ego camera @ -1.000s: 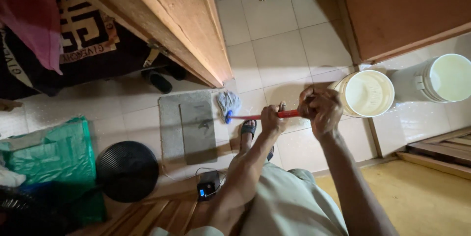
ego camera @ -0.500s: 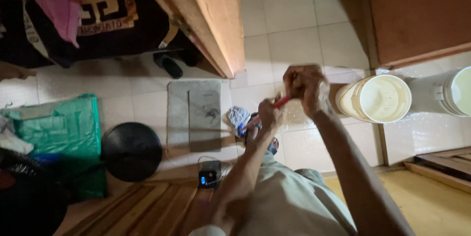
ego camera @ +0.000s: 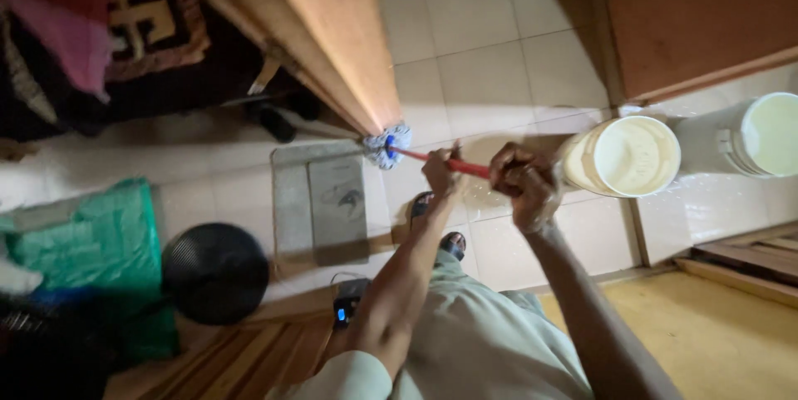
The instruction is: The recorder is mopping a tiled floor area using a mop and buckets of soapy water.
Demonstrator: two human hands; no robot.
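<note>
I hold a mop by its red handle [ego camera: 467, 169] with both hands. My left hand [ego camera: 439, 171] grips the handle lower down, closer to the head. My right hand [ego camera: 522, 184] is wrapped around the upper end. The grey and blue mop head [ego camera: 386, 145] rests on the pale tiled floor [ego camera: 490, 76] at the foot of the wooden door edge [ego camera: 337, 42], just past the grey mat [ego camera: 322, 204]. My sandalled foot [ego camera: 421, 210] shows under my left forearm.
Two white lidded buckets [ego camera: 623, 156] [ego camera: 765, 135] stand to the right. A black round fan base [ego camera: 214, 273] and a green bag [ego camera: 79, 259] lie at left. A small black device with a blue light [ego camera: 343, 312] sits by a wooden step. Dark shoes [ego camera: 270, 121] lie behind the door.
The mop head was pulled in close to my foot half a second ago and has now been pushed out again to the base of the door. Both hands dropped lower.
</note>
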